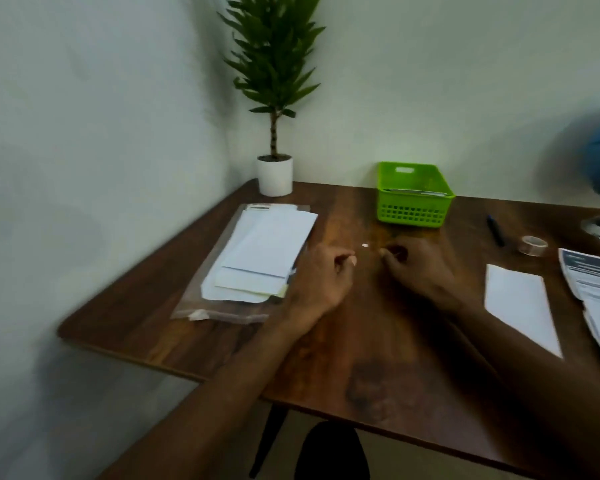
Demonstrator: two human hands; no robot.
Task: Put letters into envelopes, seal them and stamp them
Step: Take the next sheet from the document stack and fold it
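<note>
A loose stack of white envelopes point(262, 252) lies flat on a clear plastic sleeve point(219, 311) at my left on the surface, one white envelope point(520, 303) lies flat alone at my right, with printed letters point(594, 289) fanned just beyond it.

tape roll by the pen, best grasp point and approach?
From above. The tape roll lies flat on the table, hole up, with bare table around it; the pen lies apart on its left. Probably pinch across the ring's outer wall, or one finger inside the hole and thumb outside.
</note>
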